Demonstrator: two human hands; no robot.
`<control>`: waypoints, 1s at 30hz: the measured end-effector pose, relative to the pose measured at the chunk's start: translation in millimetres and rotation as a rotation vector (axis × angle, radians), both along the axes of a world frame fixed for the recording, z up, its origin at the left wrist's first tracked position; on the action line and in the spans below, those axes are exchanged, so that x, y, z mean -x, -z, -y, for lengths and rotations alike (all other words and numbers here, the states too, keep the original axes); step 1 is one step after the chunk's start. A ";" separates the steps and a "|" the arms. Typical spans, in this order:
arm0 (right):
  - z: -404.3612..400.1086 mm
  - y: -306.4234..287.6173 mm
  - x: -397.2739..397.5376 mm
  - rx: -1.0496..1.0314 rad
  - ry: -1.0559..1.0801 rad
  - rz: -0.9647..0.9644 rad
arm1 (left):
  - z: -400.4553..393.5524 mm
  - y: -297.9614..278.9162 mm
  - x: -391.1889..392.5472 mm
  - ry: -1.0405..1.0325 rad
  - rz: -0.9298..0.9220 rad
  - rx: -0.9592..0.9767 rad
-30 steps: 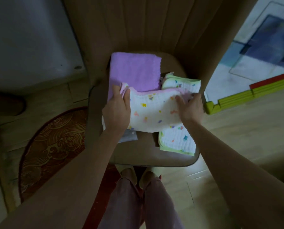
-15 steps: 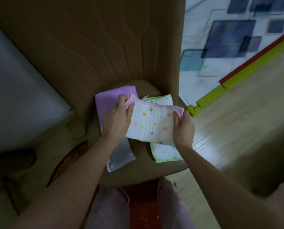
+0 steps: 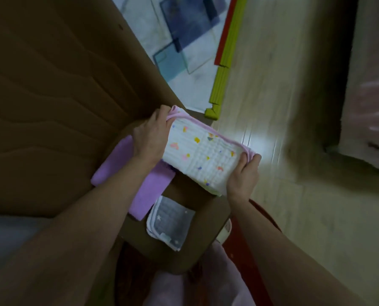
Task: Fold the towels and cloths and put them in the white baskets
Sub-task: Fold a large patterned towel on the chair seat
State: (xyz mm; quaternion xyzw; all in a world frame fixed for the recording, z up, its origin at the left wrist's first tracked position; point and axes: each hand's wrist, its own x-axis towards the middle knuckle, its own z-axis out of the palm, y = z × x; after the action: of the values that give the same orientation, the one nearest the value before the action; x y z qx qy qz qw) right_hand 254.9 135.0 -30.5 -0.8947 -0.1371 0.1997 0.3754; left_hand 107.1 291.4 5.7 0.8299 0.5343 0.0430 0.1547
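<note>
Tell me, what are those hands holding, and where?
The folded white printed cloth: left hand grips its far pink-edged corner, right hand the opposite end.

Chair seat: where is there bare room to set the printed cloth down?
Bare seat shows between the purple towel, the grey star cloth and the printed cloth that the left hand and right hand hold by its ends. The seat's front right corner also looks free. The back left is crowded by the towel.
</note>
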 end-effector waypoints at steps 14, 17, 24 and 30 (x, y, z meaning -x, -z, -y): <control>29.1 39.1 11.1 -0.017 0.123 -0.030 | -6.8 49.0 -16.9 0.054 -0.040 -0.074; 26.8 43.7 9.7 -0.002 0.117 -0.039 | -10.5 56.0 -17.7 0.068 -0.024 -0.091; 28.5 56.9 15.2 0.079 0.133 0.038 | -10.0 71.7 -15.9 0.042 -0.038 -0.114; 12.8 53.5 38.8 0.185 -0.236 0.452 | 8.4 83.3 -18.0 0.397 0.194 -0.270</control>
State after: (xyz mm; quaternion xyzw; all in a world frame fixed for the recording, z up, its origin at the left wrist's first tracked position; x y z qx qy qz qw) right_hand 216.1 122.1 -84.0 -0.9248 -0.3021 0.0490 0.2258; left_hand 125.0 282.9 -77.6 0.9237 0.3329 0.1621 0.0984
